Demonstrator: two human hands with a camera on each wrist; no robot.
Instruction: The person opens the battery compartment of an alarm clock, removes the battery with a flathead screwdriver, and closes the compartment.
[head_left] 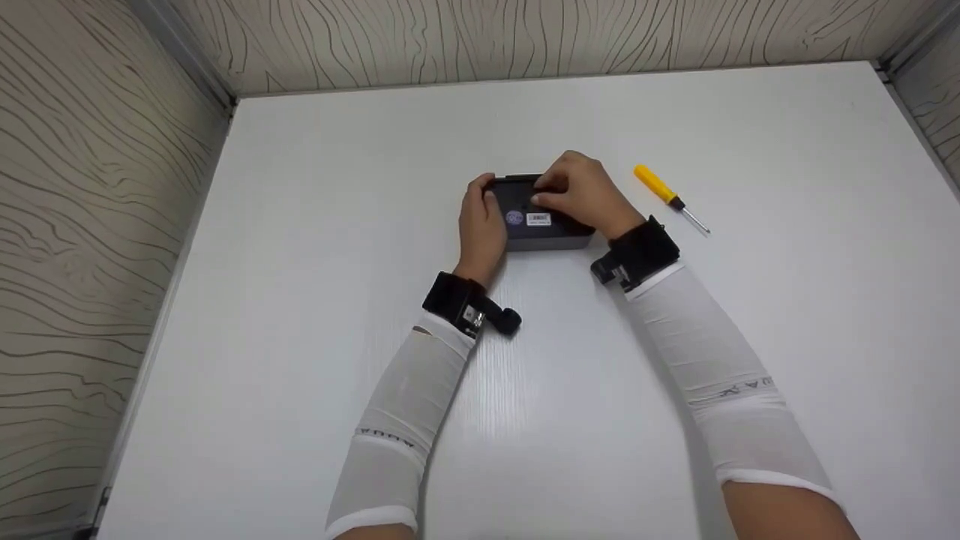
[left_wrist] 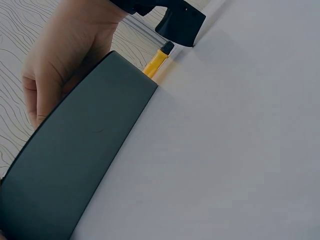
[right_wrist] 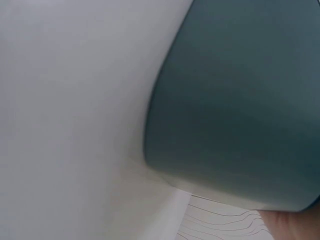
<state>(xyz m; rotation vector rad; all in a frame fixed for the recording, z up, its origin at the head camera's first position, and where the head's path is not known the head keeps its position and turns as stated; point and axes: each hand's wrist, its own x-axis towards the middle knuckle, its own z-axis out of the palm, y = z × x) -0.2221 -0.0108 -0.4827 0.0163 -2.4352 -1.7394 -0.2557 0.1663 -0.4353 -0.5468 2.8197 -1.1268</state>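
Note:
A dark, box-shaped device [head_left: 556, 241] lies on the white table, with a small white barcode label and a round pale sticker on its upper face. My left hand [head_left: 482, 229] grips its left side, fingers over the far left edge. From the right, my right hand [head_left: 583, 191] reaches over the device, its bent index finger and thumb at the upper face. Whether anything small is between those fingertips is hidden. In the left wrist view, the right hand [left_wrist: 62, 60] shows behind the device's grey-green side [left_wrist: 85, 140]. That side [right_wrist: 240, 100] fills much of the right wrist view.
A screwdriver [head_left: 660, 187] with a yellow handle lies to the right of the right hand, its metal tip pointing toward the near right. Wood-grain-patterned panels [head_left: 480, 37] stand along the table's far and left edges. Both wrists wear black camera mounts [head_left: 643, 251].

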